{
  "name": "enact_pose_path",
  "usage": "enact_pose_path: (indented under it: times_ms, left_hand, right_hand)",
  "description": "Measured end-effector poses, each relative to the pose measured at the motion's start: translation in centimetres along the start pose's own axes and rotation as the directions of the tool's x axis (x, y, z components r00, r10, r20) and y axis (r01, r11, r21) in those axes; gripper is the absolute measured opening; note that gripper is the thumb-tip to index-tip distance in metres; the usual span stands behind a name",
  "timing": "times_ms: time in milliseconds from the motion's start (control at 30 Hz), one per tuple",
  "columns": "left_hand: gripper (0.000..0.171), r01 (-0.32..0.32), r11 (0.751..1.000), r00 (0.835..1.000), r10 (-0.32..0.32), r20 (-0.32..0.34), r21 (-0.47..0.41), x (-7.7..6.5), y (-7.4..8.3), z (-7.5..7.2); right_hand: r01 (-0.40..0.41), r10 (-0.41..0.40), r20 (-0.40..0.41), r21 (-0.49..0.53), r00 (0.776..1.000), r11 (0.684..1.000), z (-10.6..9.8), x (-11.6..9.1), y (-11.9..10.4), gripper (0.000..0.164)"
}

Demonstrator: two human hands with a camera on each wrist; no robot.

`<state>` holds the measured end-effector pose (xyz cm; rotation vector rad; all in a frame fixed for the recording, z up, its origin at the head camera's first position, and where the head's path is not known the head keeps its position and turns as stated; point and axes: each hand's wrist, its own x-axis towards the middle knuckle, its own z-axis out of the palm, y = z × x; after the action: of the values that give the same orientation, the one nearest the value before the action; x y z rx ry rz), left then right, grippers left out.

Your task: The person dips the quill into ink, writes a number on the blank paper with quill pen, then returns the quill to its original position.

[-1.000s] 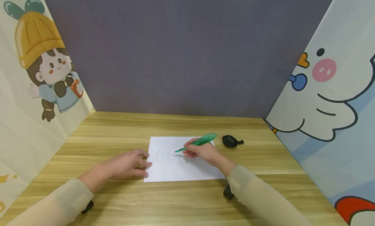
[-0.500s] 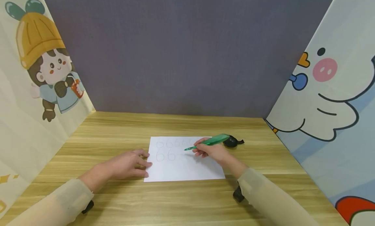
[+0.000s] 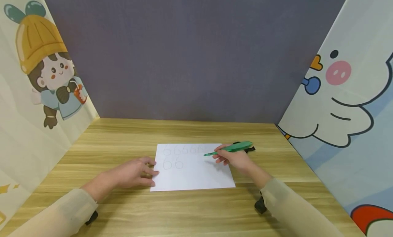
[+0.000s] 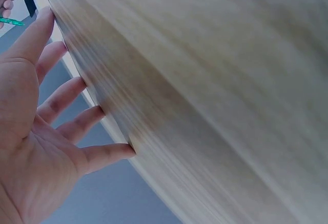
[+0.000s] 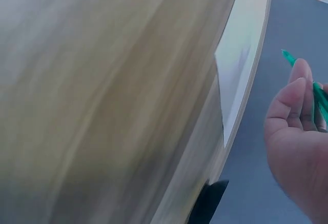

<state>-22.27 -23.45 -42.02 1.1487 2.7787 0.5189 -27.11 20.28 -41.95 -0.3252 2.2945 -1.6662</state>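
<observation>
On the wooden table lies a white sheet of paper (image 3: 190,179), with a faint row of several 6s along its top and two larger 6s below. My right hand (image 3: 234,159) pinches a green pen (image 3: 236,147) with a broad, leaf-shaped end. Its tip points left, over the right part of the sheet; in the right wrist view the pen (image 5: 288,57) stands off the paper (image 5: 238,65). Fingers spread, my left hand (image 3: 135,172) rests at the sheet's left edge. In the left wrist view, the left hand's fingertips (image 4: 123,150) touch down at the table surface.
A black rounded object with a short tail (image 3: 251,149) sits just beyond the sheet's right corner, mostly covered by the pen. A grey panel (image 3: 184,59) rises behind the wooden table (image 3: 172,213). Cartoon-printed walls (image 3: 347,104) stand at both sides.
My right hand has carried the pen rightward from beside the second large 6, uncovering that figure and more of the top row. My left hand has stayed at the sheet's edge.
</observation>
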Motion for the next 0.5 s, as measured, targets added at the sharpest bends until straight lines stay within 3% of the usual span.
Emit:
enact_pose_path:
  times_ms: [500]
  left_hand:
    - [0.049, 0.002, 1.000, 1.000, -0.002, -0.001, 0.006, 0.0, 0.1, 0.0]
  right_hand:
    - [0.028, -0.027, -0.041, 0.019, 0.999, 0.999, -2.8, -1.4, 1.0, 0.039]
